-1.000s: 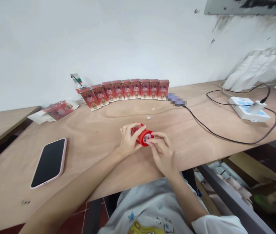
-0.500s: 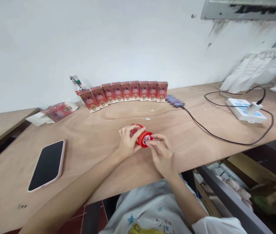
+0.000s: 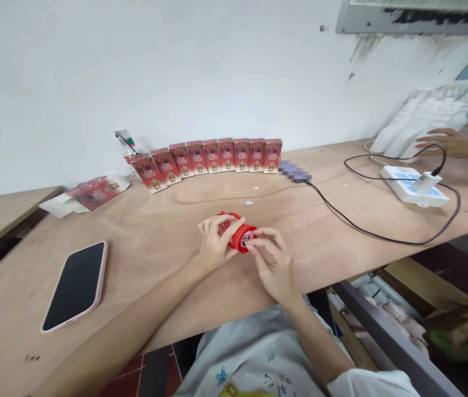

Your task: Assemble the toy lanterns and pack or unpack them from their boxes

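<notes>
A small red lantern [image 3: 238,238] lies tipped on its side above the table, its round base turned toward my right. My left hand [image 3: 216,238] is closed around its body, thumb along the upper side. Inside the base's red rim a pale disc with dark and red marks shows. At that base my right hand [image 3: 274,263] is pinched, thumb and fingertips touching it. Whatever may be between those fingertips is too small to make out.
Several red printed boxes [image 3: 219,155] stand in a curved row by the wall. A flattened box [image 3: 93,194] and a phone [image 3: 75,286] lie to the left. Rightward are a black cable [image 3: 354,226], a white power strip [image 3: 414,186], white foam pieces [image 3: 420,124] and another person's hand [image 3: 451,144].
Another person's hand has come in from the right, beside the white foam pieces. My hands stay on the lantern in nearly the same pose; the view has shifted slightly.
</notes>
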Motion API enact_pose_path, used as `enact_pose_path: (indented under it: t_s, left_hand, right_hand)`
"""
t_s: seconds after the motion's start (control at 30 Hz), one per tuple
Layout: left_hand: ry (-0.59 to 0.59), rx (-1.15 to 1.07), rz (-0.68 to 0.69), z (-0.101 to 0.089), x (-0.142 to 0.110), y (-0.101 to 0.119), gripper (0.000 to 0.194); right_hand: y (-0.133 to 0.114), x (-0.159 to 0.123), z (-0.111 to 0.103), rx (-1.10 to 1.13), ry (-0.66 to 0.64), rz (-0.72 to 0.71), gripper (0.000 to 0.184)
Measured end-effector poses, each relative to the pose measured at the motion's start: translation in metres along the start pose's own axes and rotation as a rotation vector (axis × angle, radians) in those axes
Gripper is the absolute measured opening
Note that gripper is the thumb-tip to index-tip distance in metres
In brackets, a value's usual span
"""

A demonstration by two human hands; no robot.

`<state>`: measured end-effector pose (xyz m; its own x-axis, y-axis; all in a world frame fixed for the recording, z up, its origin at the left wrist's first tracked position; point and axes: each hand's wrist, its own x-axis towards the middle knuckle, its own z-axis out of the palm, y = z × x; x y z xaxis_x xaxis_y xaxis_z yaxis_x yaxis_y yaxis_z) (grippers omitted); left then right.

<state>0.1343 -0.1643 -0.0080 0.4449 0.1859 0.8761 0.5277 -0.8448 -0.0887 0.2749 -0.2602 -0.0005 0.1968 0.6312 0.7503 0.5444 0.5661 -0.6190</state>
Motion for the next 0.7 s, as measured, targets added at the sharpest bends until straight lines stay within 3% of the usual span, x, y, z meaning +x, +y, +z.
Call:
enact_pose_path:
  t_s: [0.17, 0.3, 0.4, 0.7]
  left_hand:
    - [0.022, 0.011, 0.005, 0.0004, -0.0026, -0.0010, 0.051]
    - [0.026, 0.018, 0.008, 0.0003, -0.0039, -0.0015, 0.048]
    - [0.053, 0.024, 0.034, -0.0002, -0.0037, -0.0016, 0.047]
    - [0.129, 0.110, 0.072, -0.0004, -0.0037, 0.0017, 0.040]
  right_hand:
    - [0.0019, -0.0004, 0.0014, 0.068, 0.072, 0.115, 0.006]
    - [0.0047, -0.0009, 0.0032, 0.321, 0.072, 0.333, 0.033]
    - [0.0047, -0.0012, 0.0031, 0.433, 0.003, 0.434, 0.040]
    - [0.0040, -0.0042, 0.0040, 0.457, 0.002, 0.408, 0.032]
